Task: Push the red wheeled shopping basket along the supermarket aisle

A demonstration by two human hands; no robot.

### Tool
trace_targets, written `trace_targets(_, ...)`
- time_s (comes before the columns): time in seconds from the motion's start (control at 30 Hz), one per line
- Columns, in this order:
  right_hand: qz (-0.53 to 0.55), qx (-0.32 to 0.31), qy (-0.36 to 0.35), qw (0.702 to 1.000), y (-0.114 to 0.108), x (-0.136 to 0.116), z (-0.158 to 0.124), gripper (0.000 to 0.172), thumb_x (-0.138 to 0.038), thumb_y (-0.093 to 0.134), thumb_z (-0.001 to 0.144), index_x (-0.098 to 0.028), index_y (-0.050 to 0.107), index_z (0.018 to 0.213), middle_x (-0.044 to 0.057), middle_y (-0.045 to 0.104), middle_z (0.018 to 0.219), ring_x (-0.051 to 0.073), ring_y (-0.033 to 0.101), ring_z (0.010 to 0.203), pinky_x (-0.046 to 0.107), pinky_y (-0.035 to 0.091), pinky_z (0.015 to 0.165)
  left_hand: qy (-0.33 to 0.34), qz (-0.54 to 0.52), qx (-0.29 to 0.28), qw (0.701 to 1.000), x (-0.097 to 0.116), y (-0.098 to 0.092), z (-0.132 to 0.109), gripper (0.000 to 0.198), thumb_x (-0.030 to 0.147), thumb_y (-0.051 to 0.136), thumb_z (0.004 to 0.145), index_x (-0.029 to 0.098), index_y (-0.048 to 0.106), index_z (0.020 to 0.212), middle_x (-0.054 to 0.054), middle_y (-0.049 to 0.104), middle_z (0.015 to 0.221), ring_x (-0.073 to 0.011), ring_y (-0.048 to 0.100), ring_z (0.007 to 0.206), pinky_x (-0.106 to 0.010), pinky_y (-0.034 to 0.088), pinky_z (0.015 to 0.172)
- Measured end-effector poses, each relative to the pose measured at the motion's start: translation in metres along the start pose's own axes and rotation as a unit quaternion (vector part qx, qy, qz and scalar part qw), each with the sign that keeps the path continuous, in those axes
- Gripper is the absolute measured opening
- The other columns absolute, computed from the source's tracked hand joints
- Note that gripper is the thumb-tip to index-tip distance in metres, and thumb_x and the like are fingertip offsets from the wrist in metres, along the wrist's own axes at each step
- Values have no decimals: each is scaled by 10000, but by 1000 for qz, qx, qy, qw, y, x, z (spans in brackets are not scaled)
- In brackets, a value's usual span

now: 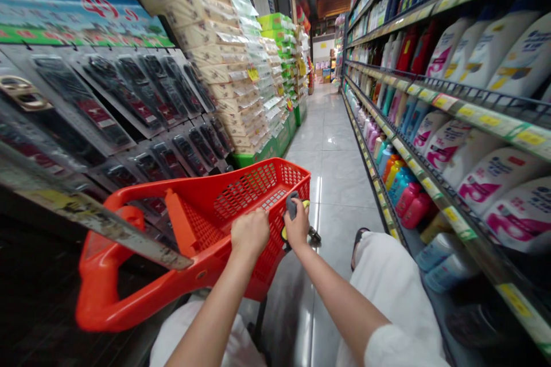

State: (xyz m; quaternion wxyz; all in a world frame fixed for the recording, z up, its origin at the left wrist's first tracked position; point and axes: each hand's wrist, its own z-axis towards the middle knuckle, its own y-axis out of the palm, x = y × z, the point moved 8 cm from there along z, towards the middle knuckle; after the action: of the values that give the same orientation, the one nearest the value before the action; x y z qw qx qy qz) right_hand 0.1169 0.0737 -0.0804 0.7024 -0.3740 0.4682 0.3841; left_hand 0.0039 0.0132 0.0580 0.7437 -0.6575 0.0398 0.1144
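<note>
Cart (193, 202): The red plastic cart is placed in the middle, in front of the body, with its narrower end directed to the upper right. Its walls are pierced by many small holes.
Handle (97, 312): A thick red loop is formed at the left end of the cart.
Pole (107, 222): A worn metal pole is seen from the left edge down to the near rim of the cart, where its end is met.
Left hand (251, 234): The near rim of the cart is gripped in a closed fist, with the knuckles upward.
Right hand (298, 223): A grey and yellow part (291, 205) is clasped by bent fingers, just outside the front of the cart. Its kind cannot be told. The two hands are kept near each other, but not touching.
Legs: White trousers (396, 281) are worn, and a dark shoe (359, 243) is partly seen on the tiled floor (340, 175).
Left side: Packed belts (81, 100) are hung in rows under a bright sign (64, 11). Behind them, pale boxes (215, 57) are piled high.
Right side: Bottles (497, 180) are lined up on long shelves (486, 117), whose edges are covered with price labels.
</note>
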Motion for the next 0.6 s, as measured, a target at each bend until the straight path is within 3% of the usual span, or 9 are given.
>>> trace_targets(0.07,9,-44,-47,998,10,-7,-29,377,-217,510,769,-262,577,1137,74,533,1081,234,542,991,347,421,871,3,3,1,1000,-1,0,-1,491,278,199,942,72,644,948,-207,699,803,-339,695,802,-407,514,653)
trace_targets(0.13,33,-66,-67,995,13,-4,-41,360,-201,509,759,-256,584,1107,66,542,1083,224,536,1016,335,416,887,7,7,3,1000,-1,-1,-2,487,281,201,944,74,642,949,-205,699,803,-338,695,801,-406,515,654)
trace_targets(0.2,52,-38,-34,997,6,12,-27,348,-196,510,747,-232,579,1086,65,553,1076,214,534,1009,323,412,889,10,8,2,1000,-1,-2,-3,479,281,209,942,74,641,944,-205,698,806,-339,694,801,-414,516,659)
trace_targets(0.33,27,38,76,996,-17,50,41,380,-176,530,717,-165,561,1095,99,561,1071,224,511,997,312,396,872,5,7,-10,1000,1,-1,-5,482,283,202,942,77,638,931,-205,696,803,-337,694,790,-426,515,660)
trace_targets(0.43,15,47,84,995,-24,56,82,436,-161,508,734,-118,524,1167,132,548,1107,234,485,1035,313,371,886,-3,11,-12,1000,2,0,-5,496,286,184,946,81,636,933,-205,695,806,-336,694,787,-426,513,658)
trace_targets(0.5,13,39,76,996,-20,53,87,453,-162,507,738,-127,523,1189,117,546,1107,225,498,1013,302,375,868,-5,12,-9,1000,2,0,-4,497,289,186,947,82,637,927,-203,695,810,-336,694,786,-421,514,654)
trace_targets(0.6,4,25,69,997,-8,46,55,440,-170,523,725,-170,551,1165,83,546,1070,214,529,946,301,398,831,1,12,2,1000,2,1,-2,483,289,205,947,84,640,906,-193,699,799,-337,696,781,-418,519,646)
